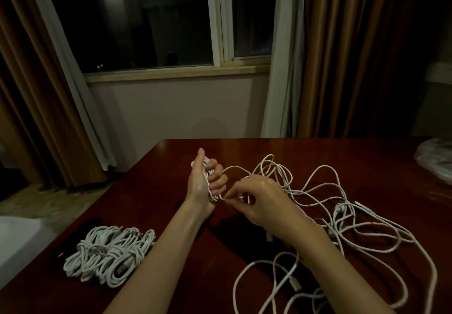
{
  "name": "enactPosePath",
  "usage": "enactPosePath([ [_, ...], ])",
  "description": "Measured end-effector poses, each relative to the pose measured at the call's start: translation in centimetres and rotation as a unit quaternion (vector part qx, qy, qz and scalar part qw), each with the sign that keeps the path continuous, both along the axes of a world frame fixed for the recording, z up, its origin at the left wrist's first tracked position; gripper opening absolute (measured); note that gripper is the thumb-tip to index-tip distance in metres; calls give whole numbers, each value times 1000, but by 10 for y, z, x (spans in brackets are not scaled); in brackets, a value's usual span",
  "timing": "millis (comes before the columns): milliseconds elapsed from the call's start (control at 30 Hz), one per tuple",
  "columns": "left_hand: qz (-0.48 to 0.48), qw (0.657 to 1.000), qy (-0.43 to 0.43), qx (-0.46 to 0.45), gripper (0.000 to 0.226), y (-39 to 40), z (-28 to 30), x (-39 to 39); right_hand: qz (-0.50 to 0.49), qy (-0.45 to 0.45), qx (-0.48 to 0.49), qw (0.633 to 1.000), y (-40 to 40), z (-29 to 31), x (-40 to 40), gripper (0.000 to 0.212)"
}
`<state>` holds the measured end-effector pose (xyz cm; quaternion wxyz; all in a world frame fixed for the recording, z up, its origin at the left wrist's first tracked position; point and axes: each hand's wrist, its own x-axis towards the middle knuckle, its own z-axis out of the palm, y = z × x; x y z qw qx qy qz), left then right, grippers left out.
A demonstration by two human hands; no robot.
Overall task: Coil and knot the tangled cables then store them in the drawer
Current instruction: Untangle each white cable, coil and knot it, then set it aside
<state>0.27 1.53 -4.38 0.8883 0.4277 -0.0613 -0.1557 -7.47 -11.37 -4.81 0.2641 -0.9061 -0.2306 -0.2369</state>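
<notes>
The coil (209, 179) sits in the left hand (201, 186), held up above the table (171, 157), near its middle. The left fingers curl round the white loops and grip them, with the thumb sticking up. The loops run up and down along the palm, so the coil's long side points from the wrist up toward the window (156, 20). The right hand (259, 198) is just beside it and pinches the cable (236, 167) between thumb and fingertips, right below the coil. From there the cable arcs up and over to the right, and joins the loose tangle (342, 216) lying on the table. The step in hand looks like winding one more loop. To do it well, the left hand should keep the loops flat and the same size, and the right hand should feed the cable slowly, so it does not twist or drag the tangle along. A bit of free end must be saved for the knot. It is dark, so I cannot tell how many loops are in the coil. A pile (110, 255) of done, knotted coils lies at the left near the table edge. No drawer shows.
</notes>
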Motion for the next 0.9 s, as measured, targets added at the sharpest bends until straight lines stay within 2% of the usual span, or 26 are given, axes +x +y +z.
enactPosePath([
  [167, -56, 996, -22, 68, 52, -12, -4, -3, 42, 11, 0, 999, 5, 1, -1, 12],
  [300, -125, 955, -114, 242, 49, -14, -6, -12, 15, 8, -29, 999, 4, -3, 0, 14],
  [400, -130, 913, -171, 346, 49, -13, -8, -15, -27, 18, -2, 999, 1, -2, -1, 40],
  [467, -170, 897, -166, 372, 64, -9, -10, -14, -42, 25, 2, 999, 0, 0, -2, 59],
  [500, -183, 892, -159, 381, 70, -8, -10, -14, -41, 37, 12, 998, 0, 1, -3, 60],
  [700, -264, 880, -129, 373, 70, -2, -3, -20, 39, 175, 167, 970, -18, 13, -5, 18],
  [833, -320, 876, -126, 339, 63, 2, -1, -18, 30, 143, 196, 970, -24, 13, -2, 11],
  [900, -343, 863, -134, 347, 49, 3, 0, -20, 3, 115, 225, 968, -23, 12, -1, 11],
])
